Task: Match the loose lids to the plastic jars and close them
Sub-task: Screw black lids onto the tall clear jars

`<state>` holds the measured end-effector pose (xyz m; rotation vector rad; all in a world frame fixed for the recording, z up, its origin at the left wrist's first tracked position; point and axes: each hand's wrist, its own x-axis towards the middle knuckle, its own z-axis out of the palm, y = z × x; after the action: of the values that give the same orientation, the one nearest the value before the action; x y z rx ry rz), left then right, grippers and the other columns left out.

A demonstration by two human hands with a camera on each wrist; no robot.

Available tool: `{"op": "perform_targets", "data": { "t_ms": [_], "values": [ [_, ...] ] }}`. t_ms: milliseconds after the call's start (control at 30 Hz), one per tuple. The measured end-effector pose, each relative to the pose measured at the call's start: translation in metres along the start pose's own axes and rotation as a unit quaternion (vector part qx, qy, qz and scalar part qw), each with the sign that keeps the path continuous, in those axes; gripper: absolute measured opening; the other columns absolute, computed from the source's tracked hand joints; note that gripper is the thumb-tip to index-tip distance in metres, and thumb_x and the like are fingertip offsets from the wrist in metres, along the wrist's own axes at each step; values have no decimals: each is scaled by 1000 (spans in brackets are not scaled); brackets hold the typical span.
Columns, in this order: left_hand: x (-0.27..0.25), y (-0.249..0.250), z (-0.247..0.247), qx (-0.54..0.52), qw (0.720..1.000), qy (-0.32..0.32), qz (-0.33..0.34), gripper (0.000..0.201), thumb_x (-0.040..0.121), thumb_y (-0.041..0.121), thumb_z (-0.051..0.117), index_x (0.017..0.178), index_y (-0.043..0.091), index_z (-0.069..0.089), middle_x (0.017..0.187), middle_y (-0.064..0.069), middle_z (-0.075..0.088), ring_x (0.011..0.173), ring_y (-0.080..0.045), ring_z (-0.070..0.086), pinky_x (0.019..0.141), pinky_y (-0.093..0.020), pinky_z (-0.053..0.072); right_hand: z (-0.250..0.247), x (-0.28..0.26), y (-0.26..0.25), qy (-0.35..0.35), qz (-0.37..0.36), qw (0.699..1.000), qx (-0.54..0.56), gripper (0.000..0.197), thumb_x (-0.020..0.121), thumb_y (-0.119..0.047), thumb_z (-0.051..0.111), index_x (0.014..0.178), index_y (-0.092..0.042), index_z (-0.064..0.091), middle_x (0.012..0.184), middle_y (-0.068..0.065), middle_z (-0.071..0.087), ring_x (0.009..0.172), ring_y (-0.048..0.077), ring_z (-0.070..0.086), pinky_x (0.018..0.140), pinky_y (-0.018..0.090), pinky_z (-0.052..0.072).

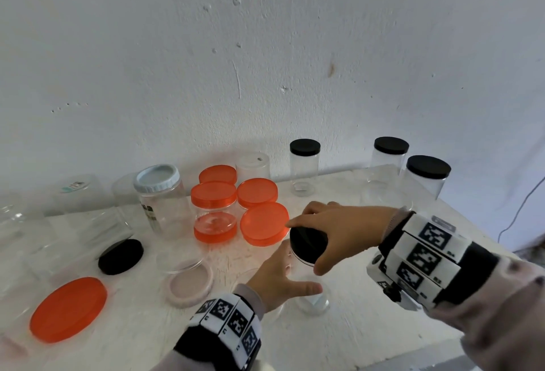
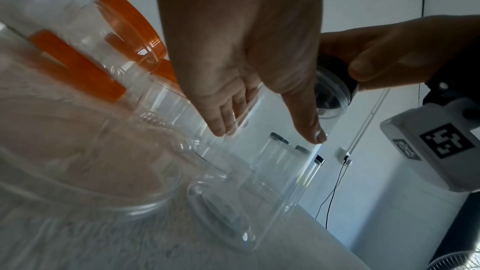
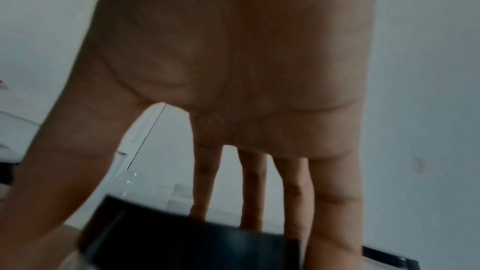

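On the white table (image 1: 368, 326), four clear plastic jars already wear lids; the right hand (image 1: 342, 232) grips a round black lid (image 1: 308, 245) atop a fifth clear jar (image 1: 312, 297), which the left hand (image 1: 277, 279) braces open-fingered; several orange lids and open jars remain

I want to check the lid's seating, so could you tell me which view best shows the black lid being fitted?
The head view: the black lid sits atop the clear jar, gripped by the right hand. Left wrist shows its underside through the jar; right wrist, a blurred edge.
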<state>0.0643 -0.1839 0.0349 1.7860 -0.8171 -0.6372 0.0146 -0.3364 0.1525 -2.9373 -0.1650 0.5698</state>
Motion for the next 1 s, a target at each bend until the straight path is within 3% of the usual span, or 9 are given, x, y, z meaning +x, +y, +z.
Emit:
{"op": "perform_targets", "data": {
  "t_ms": [133,367,600,700,800,867,933,1000],
  "values": [
    [0,-2,1,-6,1000,-1,7,87,73,32,78,133,44,17,137,20,34,128,-3,31,105,-21,28,-10,2,-3,-21,8,999,-23,84,75,-40,74,144,-46,26,126,-10,35,116,16,40,96,37,45],
    [1,-5,0,2,1000,7,3,83,74,33,78,130,45,18,132,24,34,126,-1,31,106,-21,29,-18,7,-5,-10,7,999,-35,79,67,-46,80,135,-44,39,114,-13,41,110,14,46,86,32,50],
    [0,-7,2,4,1000,21,12,79,72,34,80,125,49,23,123,32,38,120,2,37,97,-14,30,-11,9,-3,18,41,999,-23,83,56,-67,74,129,-43,42,108,-11,45,96,22,63,81,37,57],
    [-1,-5,2,3,1000,21,16,83,64,49,79,127,46,24,129,23,41,122,0,39,98,-16,31,-7,9,-5,35,46,998,-27,80,55,-72,70,124,-41,44,103,-10,44,90,20,63,77,35,58],
    [-1,-6,2,4,1000,18,16,82,67,43,80,128,45,25,131,20,43,129,-7,40,101,-19,31,-5,9,-9,54,41,996,-50,74,61,-72,68,123,-37,46,96,-11,43,88,14,54,70,26,51],
    [-1,-5,2,8,1000,17,18,87,60,53,81,128,45,26,131,20,44,128,-7,41,100,-19,32,-4,8,-10,65,38,995,-59,70,66,-71,66,122,-33,48,95,-10,44,86,13,51,66,23,45],
    [-2,-3,2,6,1000,14,22,102,44,73,75,129,44,27,133,19,45,126,-4,42,99,-18,32,-1,8,-11,81,42,993,-69,67,69,-70,63,121,-29,51,96,-8,48,85,13,52,65,22,45],
    [-3,-3,3,8,999,15,28,109,39,82,68,132,42,28,136,16,45,126,-4,42,100,-19,32,5,7,-13,104,52,990,-83,66,72,-71,59,119,-25,52,94,-6,50,83,14,53,67,24,47]
  ]
}}
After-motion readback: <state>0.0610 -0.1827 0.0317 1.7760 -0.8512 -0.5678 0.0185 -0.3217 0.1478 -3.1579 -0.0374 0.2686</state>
